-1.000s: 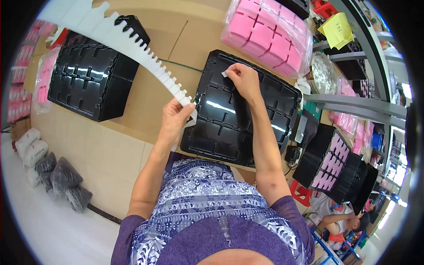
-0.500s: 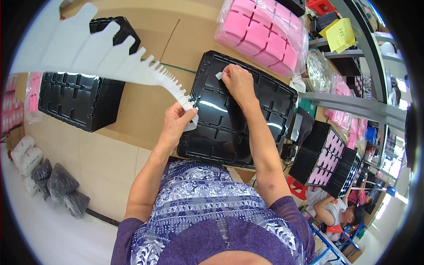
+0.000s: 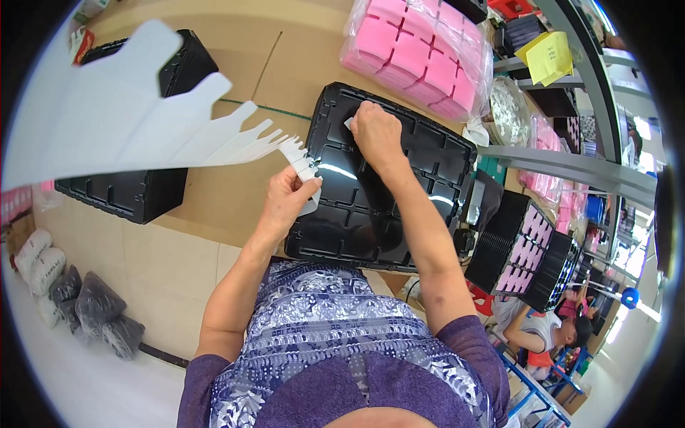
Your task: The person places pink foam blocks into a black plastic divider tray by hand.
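Note:
A black moulded plastic tray [image 3: 346, 225] with rows of recesses lies in front of me. My left hand [image 3: 282, 203] is closed over its left edge, pinching a long white strip of notched, tab-like pieces [image 3: 135, 135]. The strip rises from my fingers to the upper left, close to the camera, and a short end curls below them. My right hand [image 3: 378, 135] is closed on the far left part of the tray, fingertips pinched together at its surface. A small white piece [image 3: 348, 123] peeks out beside those fingers; most of it is hidden.
Beyond the tray lies a plastic-wrapped stack of pink foam sheets [image 3: 407, 53]. Stacked black trays [image 3: 128, 196] stand at the left. A grey metal shelf frame [image 3: 564, 162] borders the right, near trays with pink inserts [image 3: 524, 246]. Farther right sits another person [image 3: 528, 324].
My right hand has shifted slightly left over the tray. The white strip has swung, its upper part hanging lower and wider across the left of the view. My left hand stays nearly still.

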### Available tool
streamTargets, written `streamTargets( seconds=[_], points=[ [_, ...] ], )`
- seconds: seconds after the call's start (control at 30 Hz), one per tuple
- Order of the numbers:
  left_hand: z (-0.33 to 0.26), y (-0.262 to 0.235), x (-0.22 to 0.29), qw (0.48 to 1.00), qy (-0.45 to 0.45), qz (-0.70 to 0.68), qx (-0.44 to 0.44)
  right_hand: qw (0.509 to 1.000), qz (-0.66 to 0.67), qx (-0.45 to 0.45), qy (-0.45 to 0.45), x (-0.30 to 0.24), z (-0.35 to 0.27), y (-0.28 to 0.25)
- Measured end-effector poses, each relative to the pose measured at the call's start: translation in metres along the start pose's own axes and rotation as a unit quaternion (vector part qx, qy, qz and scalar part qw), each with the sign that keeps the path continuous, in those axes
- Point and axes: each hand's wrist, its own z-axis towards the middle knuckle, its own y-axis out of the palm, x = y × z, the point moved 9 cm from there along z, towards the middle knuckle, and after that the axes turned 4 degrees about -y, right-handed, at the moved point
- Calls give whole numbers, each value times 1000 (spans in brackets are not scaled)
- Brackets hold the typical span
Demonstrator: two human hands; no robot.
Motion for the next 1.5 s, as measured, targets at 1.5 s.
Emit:
streamTargets(
  seconds=[1.5],
  points=[
    [-2, 1, 6, 1000, 0, 28, -1, 848, 492, 86, 175, 58, -32, -29]
  ],
)
